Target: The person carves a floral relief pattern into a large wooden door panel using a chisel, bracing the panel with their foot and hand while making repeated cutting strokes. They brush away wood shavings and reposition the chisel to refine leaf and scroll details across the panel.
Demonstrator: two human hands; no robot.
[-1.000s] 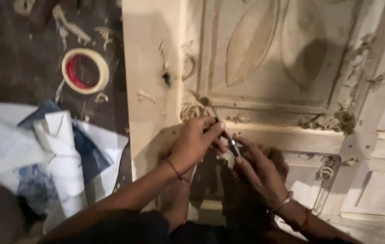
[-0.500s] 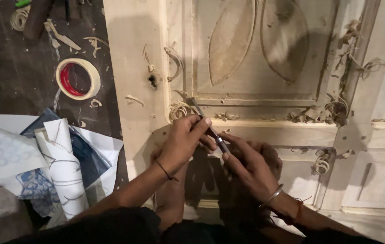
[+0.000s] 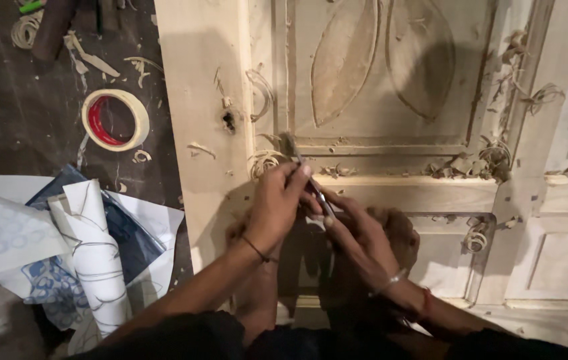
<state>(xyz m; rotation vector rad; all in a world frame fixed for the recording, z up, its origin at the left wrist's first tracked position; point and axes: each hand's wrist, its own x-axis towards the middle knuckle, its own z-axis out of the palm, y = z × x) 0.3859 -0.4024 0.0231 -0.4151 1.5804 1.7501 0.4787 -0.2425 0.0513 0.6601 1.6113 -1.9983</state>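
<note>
Lying at the far left on the dark floor point(image 3: 4, 140), a sheaf of rolled and flat pattern papers point(image 3: 91, 260) overlaps a dark blue sheet point(image 3: 127, 233); beyond them rests a roll of masking tape point(image 3: 116, 119) with a red inner core, among scattered pale wood shavings point(image 3: 27, 27). To the right begins the unfinished wooden door panel point(image 3: 197, 73), laid flat, with a small dark hole point(image 3: 229, 121) in its left stile and two leaf-shaped reliefs point(image 3: 344, 57) carved into the upper field. Curled shavings point(image 3: 265, 160) lie on the moulding just beside the tip of the carving chisel point(image 3: 307, 177), a slim tool set slantwise, blade end up and to the left, touching the panel at the lower edge of the carved field. The left hand point(image 3: 277, 207), a thin dark band at the wrist, has its grip closed around the chisel's upper shaft, fingertips pinching it. The right hand point(image 3: 357, 233), wearing a light bangle, holds the lower shaft just beside the left hand, its grip likewise closed on the tool, so that the two hands touch. The person's bare feet point(image 3: 397, 230) rest on the panel under the hands. Farther right, more shavings point(image 3: 491, 160) gather along the horizontal rail, and a further curl point(image 3: 476, 239) sits in the recessed lower panel.
</note>
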